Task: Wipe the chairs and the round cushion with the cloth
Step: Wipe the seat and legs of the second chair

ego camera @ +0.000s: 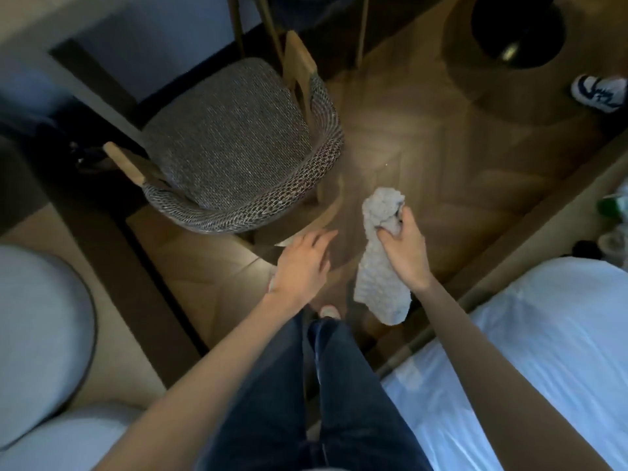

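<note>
Two hands hover near a woven grey chair (234, 147): right hand (404, 249) grips a pale cloth (377, 263), left hand (302, 263) hangs with fingers loosely spread.

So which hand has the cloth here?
The right hand grips the crumpled grey cloth, which hangs below it. The left hand is open with fingers spread, holding nothing, near the woven chair.

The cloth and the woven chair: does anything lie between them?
No. In the head view only bare wood floor separates the cloth, gripped by the right hand, from the chair.
</note>
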Available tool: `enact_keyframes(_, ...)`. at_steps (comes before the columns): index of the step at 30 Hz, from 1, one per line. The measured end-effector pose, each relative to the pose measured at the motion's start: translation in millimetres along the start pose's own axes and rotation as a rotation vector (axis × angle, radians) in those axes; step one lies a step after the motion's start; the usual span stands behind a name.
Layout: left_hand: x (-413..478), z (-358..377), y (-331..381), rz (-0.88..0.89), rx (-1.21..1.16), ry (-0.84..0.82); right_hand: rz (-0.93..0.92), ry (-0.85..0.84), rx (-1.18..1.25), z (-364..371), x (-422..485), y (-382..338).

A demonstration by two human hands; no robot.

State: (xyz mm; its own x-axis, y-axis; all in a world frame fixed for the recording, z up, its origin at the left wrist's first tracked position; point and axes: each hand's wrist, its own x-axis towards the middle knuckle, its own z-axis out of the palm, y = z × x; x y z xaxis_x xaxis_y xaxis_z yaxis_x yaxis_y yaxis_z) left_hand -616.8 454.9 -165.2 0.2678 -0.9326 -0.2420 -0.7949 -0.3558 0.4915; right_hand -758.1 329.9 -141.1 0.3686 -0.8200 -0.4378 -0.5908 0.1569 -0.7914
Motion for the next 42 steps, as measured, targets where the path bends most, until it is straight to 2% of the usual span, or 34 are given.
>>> enact_keyframes(4,-50.6,-36.6,5.3,-0.149,-0.272,-0.005,-0.090,-0.128,-0.047,5.0,-36.2,-37.0)
enact_keyframes(10,-114.2,-88.0,-13.6,-0.179,-0.498,-0.031,-0.204,-0.314,-0.034,55.4,-70.9,-84.0)
enact_keyframes(14,-147.6,-117.5,-43.5,-0.259,-0.783,0.050,-0.250,-0.436,-0.026,115.3,-95.3,-115.6)
enact_keyframes(19,-168.2,-155.7,-115.3,-0.293,-0.887,0.119,-0.254,-0.506,-0.037,206.4,-111.5,-152.5)
enact_keyframes(24,-177.9,-202.1,-210.3,-0.254,-0.860,0.078,-0.211,-0.560,0.047,286.6,-119.6,-196.7)
enact_keyframes(30,-178.5,-249.0,-295.1,-0.141,-0.701,0.030,-0.148,-0.515,0.131,341.2,-120.4,-230.7)
enact_keyframes(38,-133.5,-277.7,-337.7,-0.088,-0.774,-0.087,-0.023,-0.478,0.206,370.5,-88.2,-242.6)
enact_keyframes(42,-87.2,-298.1,-341.3,0.004,-0.728,-0.104,-0.078,-0.545,0.127,375.3,-59.4,-262.9)
